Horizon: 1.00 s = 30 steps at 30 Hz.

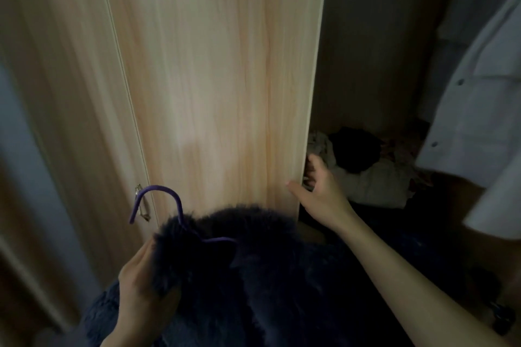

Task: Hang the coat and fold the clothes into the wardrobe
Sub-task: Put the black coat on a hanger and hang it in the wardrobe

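Left hand (141,282) clutches the coat (267,276) at its furry collar, with the hanger (158,197) hook poking up free. Right hand (318,191) grips the door (220,93) edge, thumb in front, fingers curled behind. It's the hanging step, I'd say. Next call: swing the door wide, then lift the hook to a rail, which is out of shot. Inside the wardrobe (366,51) there's a pile (366,172) of clothes low down, and a pale jacket (473,121) hanging right, crowding the gap.

Wardrobe (366,51) interior, dim: pale crumpled clothes (377,183) heaped on its floor by left edge; black garment (353,149) on top
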Tool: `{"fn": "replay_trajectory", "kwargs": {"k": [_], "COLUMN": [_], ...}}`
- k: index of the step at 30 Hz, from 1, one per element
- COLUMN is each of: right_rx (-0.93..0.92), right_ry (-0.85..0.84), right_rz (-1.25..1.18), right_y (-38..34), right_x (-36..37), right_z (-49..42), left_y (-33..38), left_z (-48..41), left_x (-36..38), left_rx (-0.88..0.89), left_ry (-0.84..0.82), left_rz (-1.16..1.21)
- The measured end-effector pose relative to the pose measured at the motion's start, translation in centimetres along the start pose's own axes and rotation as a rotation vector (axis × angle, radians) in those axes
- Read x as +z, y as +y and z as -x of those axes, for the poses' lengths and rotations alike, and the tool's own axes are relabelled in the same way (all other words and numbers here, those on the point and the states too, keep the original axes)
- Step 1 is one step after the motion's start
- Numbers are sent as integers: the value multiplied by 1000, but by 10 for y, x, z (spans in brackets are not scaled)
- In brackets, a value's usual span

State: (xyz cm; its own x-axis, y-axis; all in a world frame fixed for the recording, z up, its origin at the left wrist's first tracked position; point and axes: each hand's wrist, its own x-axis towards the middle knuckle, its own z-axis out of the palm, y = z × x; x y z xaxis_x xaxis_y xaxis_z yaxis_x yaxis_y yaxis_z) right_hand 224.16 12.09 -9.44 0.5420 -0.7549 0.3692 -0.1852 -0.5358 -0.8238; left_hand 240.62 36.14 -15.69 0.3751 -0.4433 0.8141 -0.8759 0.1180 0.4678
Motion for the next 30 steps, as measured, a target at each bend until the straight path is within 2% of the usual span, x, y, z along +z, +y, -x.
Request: {"fn": "replay_trajectory", "kwargs": {"k": [12, 22, 30], "right_rx": [-61, -78, -73], "right_ry": [100, 180, 190], "right_rz": [50, 93, 123], "right_y": [-27, -83, -128], "right_x": [23, 64, 125], "right_z": [53, 122, 181], "left_y": [0, -5, -27], "left_z": [26, 54, 89], "left_x": [-48, -131, -203], "left_rx": [36, 69, 12], "left_ry": [30, 46, 29], "left_rz": [52, 120, 107]}}
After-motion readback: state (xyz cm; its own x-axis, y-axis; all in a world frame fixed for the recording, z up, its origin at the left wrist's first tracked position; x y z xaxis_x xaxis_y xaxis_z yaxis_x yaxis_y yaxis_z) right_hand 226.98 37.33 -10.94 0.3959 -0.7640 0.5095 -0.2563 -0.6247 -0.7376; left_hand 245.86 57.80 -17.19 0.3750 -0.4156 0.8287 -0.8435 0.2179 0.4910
